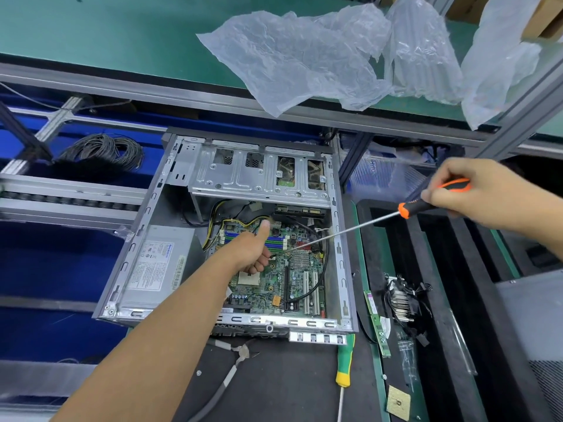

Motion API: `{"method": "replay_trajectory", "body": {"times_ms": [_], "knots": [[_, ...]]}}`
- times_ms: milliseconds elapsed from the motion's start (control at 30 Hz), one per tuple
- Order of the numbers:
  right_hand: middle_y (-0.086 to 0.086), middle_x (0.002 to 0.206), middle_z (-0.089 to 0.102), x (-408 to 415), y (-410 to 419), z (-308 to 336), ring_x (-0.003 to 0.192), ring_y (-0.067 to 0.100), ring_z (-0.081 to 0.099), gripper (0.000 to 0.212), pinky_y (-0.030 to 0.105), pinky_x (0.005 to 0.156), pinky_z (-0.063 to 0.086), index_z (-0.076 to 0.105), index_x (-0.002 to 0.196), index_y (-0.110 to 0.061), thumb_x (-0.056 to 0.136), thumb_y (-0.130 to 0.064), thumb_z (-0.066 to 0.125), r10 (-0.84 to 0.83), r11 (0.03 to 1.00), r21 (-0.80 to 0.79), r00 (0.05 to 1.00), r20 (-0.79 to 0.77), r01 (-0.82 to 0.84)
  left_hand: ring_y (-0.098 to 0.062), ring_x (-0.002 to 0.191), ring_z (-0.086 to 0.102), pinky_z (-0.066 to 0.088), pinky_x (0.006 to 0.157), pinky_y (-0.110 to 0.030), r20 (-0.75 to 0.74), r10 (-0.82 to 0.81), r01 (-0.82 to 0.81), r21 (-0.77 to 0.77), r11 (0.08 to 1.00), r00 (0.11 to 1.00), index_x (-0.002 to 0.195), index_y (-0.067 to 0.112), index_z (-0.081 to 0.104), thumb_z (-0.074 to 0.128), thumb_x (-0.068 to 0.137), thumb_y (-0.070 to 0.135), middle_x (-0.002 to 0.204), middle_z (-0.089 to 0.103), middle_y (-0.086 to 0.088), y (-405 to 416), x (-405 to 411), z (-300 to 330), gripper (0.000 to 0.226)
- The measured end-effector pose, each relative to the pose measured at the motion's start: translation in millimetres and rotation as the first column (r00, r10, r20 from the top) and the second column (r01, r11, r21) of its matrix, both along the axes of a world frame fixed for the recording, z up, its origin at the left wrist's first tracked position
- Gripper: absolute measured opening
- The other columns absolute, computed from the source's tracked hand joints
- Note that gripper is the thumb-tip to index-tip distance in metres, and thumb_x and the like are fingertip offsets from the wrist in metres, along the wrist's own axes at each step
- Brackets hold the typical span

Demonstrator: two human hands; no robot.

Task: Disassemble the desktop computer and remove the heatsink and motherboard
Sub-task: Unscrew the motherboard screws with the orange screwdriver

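The open desktop case [143, 239] lies on the bench, its green motherboard [300, 277] exposed inside. My left hand [253, 254] reaches into the case over the board, fingers curled and pinching the tip end of the screwdriver shaft near a screw, thumb raised. My right hand [487, 193] grips the black-and-orange handle of a long screwdriver [344, 231], whose shaft slants down into the case. The bare CPU socket [247, 278] shows just below my left hand. A finned heatsink [400, 303] with cables lies on the mat right of the case.
A grey power supply [158, 263] fills the case's left side, a drive cage [259, 175] its far end. Pliers [240, 354] and a green-yellow screwdriver [344, 360] lie in front. A RAM stick [377, 324] lies at right. Plastic bags [304, 56] hang from the shelf.
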State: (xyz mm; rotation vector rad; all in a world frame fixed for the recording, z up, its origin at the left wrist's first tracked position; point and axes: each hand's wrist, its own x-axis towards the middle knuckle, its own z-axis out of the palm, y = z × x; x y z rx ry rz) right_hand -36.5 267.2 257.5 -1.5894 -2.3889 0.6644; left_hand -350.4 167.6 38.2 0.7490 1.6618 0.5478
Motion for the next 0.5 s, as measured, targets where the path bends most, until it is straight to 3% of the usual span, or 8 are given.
{"method": "replay_trajectory", "body": {"times_ms": [133,367,500], "knots": [[0.004,0.053,0.063,23.0,0.9,-26.2,0.048,0.015,0.049,0.015,0.026,0.057,0.039,0.064,0.076,-0.025,0.076,-0.038,0.071,-0.059,0.995,-0.085,0.995,-0.081,0.052,-0.021,0.063,0.059,0.05,0.061,-0.032,-0.003,-0.008,0.008,-0.021,1.0,1.0,0.095,0.001,0.065,0.021,0.091,0.072,0.08,0.068,-0.013,-0.4,1.5,0.0,0.084],[0.008,0.052,0.06,35.6,0.0,-48.7,0.051,0.018,0.048,0.014,0.033,0.061,0.038,0.064,0.074,-0.022,0.081,-0.033,0.07,-0.099,0.984,-0.169,0.975,-0.2,0.065,-0.016,0.059,0.054,0.042,0.055,-0.027,-0.014,-0.06,0.06,-0.036,0.998,0.998,0.091,0.002,0.067,0.022,0.096,0.065,0.074,0.065,-0.006,-1.5,3.5,-1.0,0.078],[0.007,0.053,0.061,40.7,3.3,-50.6,0.053,0.018,0.046,0.018,0.034,0.061,0.037,0.064,0.075,-0.022,0.079,-0.038,0.069,-0.119,0.983,-0.167,0.966,-0.231,0.082,-0.013,0.053,0.046,0.039,0.052,-0.026,-0.254,-0.059,0.075,0.057,0.996,0.965,0.089,0.009,0.061,0.039,0.103,0.043,0.071,0.056,-0.002,0.1,3.1,-3.4,0.043]]}}
